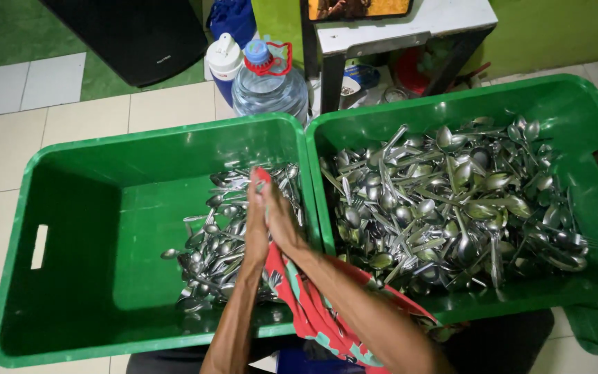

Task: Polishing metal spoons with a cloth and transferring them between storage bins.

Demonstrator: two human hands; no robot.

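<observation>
Green plastic left crate (pixel 70 208) holds a smaller heap of steel spoons (pixel 223 242) at its right side. Above that heap the left hand (pixel 256 218) and right hand (pixel 279 218) press together, grip pinching a red patterned cloth (pixel 306 305). The right crate (pixel 576 111), touching it, is piled with cutlery (pixel 451 201).

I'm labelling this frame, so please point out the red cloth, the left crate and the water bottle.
red cloth (pixel 307 312), head view, on the fold below the forearms.
left crate (pixel 84 208), head view, on its bare inner wall.
water bottle (pixel 270 90), head view, on its clear shoulder.
</observation>
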